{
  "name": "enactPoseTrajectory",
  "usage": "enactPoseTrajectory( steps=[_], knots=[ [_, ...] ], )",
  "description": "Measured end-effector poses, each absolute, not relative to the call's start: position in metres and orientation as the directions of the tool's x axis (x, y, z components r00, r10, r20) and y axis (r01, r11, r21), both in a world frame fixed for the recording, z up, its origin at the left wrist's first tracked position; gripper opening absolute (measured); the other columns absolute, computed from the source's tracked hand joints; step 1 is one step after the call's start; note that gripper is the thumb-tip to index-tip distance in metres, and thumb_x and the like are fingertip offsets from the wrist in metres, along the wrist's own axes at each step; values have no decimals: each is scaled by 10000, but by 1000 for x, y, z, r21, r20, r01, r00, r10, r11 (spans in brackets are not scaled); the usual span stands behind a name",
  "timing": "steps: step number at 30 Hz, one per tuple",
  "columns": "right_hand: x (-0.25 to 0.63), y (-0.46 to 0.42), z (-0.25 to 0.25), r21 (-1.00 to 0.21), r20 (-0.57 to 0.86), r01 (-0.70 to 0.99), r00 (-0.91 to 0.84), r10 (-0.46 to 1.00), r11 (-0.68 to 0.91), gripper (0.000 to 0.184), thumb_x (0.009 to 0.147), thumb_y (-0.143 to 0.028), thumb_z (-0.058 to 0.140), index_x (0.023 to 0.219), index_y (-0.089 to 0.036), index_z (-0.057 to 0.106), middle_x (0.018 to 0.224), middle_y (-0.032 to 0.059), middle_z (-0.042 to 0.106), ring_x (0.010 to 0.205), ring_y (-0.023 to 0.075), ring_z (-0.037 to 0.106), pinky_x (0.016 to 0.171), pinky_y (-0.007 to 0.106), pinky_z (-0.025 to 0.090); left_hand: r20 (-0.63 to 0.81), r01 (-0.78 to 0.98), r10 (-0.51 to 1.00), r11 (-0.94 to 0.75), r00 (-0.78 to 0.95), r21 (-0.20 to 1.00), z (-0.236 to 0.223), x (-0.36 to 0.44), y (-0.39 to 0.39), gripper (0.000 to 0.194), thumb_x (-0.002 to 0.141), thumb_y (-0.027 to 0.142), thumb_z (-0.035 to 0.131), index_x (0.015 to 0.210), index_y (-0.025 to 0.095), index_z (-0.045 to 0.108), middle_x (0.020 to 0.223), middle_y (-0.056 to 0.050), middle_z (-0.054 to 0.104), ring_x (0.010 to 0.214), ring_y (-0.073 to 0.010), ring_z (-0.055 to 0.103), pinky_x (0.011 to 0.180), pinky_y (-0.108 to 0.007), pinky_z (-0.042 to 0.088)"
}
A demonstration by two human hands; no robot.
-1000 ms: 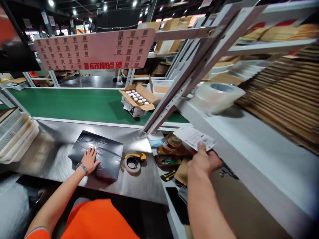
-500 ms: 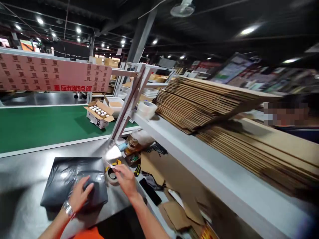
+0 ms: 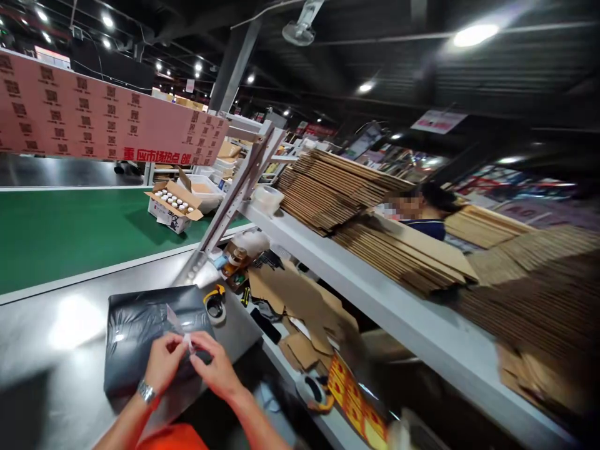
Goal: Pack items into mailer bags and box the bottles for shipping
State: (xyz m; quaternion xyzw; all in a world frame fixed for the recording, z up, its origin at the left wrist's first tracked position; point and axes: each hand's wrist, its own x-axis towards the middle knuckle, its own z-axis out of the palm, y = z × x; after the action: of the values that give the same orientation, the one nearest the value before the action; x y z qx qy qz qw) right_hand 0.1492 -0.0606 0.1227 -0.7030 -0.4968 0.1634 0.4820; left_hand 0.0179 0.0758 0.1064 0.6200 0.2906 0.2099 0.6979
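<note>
A black plastic mailer bag (image 3: 140,325) lies flat on the steel table (image 3: 56,350) in front of me. Over its near edge my left hand (image 3: 162,362) and my right hand (image 3: 213,369) meet, both pinching a small white paper label (image 3: 177,325) between their fingertips. The label stands up from my fingers, above the bag. A watch sits on my left wrist. Just beyond the bag lies a tape dispenser with a yellow handle (image 3: 215,303).
A green conveyor belt (image 3: 70,231) runs behind the table, carrying an open carton of small bottles (image 3: 171,209). To the right, a white shelf (image 3: 375,294) bears stacks of flat cardboard (image 3: 328,194); cardboard scraps (image 3: 290,300) lie below. Another person (image 3: 426,215) stands behind the shelf.
My right hand brought the label from the right-hand shelf over to the bag. My left hand lifted off the bag and joined it on the label. My view swung right and up.
</note>
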Motion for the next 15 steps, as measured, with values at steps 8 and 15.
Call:
enactPoseTrajectory(
  steps=[8, 15],
  knots=[
    [124, -57, 124, -962, -225, -40, 678, 700, -271, 493, 799, -746, 865, 771, -262, 775, 709, 44, 703, 666, 221, 591, 671, 399, 508, -149, 92, 532, 132, 834, 987, 115, -9, 80, 415, 836, 571, 718, 792, 174, 830, 898, -121, 832, 866, -256, 744, 863, -381, 545],
    [144, -67, 126, -904, -418, -236, 660, 625, -356, 635, 686, -788, 910, 796, -218, 651, 536, -48, 595, 493, 100, 465, 515, 249, 368, -430, 254, 355, 445, 830, 859, 116, -74, 133, 391, 647, 520, 880, 711, 184, 690, 681, 5, 715, 652, -131, 601, 698, -283, 442]
  ],
)
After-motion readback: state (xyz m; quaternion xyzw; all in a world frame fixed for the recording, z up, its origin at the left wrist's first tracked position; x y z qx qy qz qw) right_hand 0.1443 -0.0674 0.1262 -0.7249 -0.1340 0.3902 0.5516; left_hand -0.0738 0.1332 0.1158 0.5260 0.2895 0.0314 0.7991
